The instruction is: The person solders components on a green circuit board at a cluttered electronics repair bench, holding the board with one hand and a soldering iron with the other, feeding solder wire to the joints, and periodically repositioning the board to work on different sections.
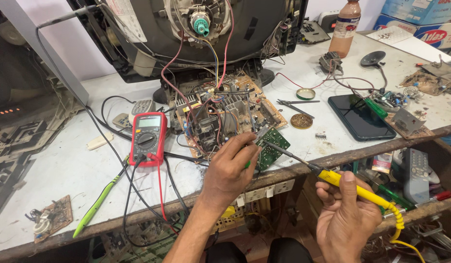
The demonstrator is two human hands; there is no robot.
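Observation:
My left hand point(229, 168) grips a small green circuit board point(270, 147) at the front edge of the workbench, tilting it up. In my right hand point(346, 214) is a yellow-handled soldering iron point(354, 189), whose metal tip reaches up-left to the green board's face. Just behind lies a large brown circuit board point(225, 117) crowded with heat sinks, capacitors and wires. Red and dark wires run from it up to the neck of an opened tube television point(201, 24).
A red multimeter point(148, 138) with its leads lies left of the boards, a green pen-like tool point(95, 207) nearer the edge. Tweezers point(296, 104), two round tins point(302, 121), a dark tablet point(359, 117), a bottle point(346, 28) and loose parts sit right. A power strip point(264, 192) hangs below.

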